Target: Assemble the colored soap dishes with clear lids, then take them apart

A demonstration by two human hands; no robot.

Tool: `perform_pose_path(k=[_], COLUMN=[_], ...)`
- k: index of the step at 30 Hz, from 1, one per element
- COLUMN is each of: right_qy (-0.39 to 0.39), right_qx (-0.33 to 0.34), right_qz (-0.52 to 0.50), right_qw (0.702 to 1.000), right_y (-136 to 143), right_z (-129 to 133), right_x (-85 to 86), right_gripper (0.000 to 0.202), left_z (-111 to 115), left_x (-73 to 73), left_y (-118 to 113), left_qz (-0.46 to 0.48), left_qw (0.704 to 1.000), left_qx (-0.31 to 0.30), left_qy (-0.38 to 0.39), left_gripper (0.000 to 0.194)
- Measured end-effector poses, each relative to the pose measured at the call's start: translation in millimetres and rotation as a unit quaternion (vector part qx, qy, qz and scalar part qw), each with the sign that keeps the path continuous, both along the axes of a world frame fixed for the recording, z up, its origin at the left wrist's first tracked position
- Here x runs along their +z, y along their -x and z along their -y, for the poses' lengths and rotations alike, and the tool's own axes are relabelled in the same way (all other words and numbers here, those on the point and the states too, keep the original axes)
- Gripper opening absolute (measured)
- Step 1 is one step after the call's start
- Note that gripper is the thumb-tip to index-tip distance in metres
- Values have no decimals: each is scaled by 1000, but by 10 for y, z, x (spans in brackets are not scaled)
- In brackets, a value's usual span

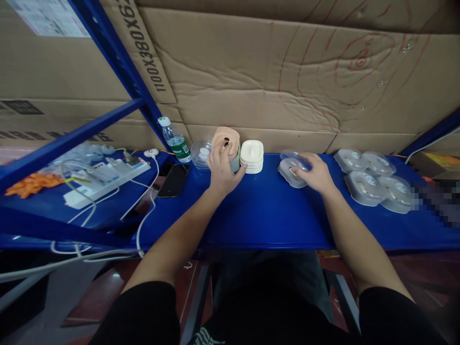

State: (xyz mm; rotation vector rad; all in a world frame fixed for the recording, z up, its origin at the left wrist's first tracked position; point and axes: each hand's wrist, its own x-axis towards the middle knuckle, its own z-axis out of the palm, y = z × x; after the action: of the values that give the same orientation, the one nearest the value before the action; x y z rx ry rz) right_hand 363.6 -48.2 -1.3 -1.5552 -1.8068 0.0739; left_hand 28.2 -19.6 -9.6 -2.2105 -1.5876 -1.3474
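Observation:
A peach-coloured lid-like piece tops a stack at the back of the blue table, and my left hand has its fingers bent over it. Right beside that stack stands a pile of cream pieces. My right hand grips the edge of a clear plastic container, whose lid part is raised at the back; a small pale item lies inside, partly under my fingers. To the left of the stack, round clear containers rest against the cardboard.
Several closed clear containers sit at the right. At left are a water bottle, a black phone, a power strip with white cables and orange pieces. Cardboard and a blue frame border the table.

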Motion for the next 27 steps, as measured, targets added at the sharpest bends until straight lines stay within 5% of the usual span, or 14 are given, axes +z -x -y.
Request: perform_pose_path(k=[4, 9, 12, 17, 22, 27], right_qy=[-26, 108, 169, 194, 165, 79], right_qx=[4, 116, 152, 146, 130, 111], right_qz=[-134, -311, -336, -359, -374, -360], right_qw=[991, 937, 914, 901, 904, 923], right_y=[92, 321, 460, 534, 485, 354], right_z=[122, 228, 243, 233, 185, 137], right_x=[68, 100, 122, 144, 112, 89], right_gripper=[79, 96, 96, 99, 99, 73], left_z=[66, 217, 296, 294, 203, 25], left_x=[5, 54, 71, 82, 75, 69], left_y=[-50, -105, -151, -188, -133, 96], left_qz=[-24, -107, -159, -173, -158, -40], left_qw=[999, 974, 936, 911, 936, 994], left_qx=[-48, -196, -303, -360, -310, -101], left_qy=[-12, -40, -79, -108, -45, -10], left_gripper=[79, 63, 50, 43, 42, 49])
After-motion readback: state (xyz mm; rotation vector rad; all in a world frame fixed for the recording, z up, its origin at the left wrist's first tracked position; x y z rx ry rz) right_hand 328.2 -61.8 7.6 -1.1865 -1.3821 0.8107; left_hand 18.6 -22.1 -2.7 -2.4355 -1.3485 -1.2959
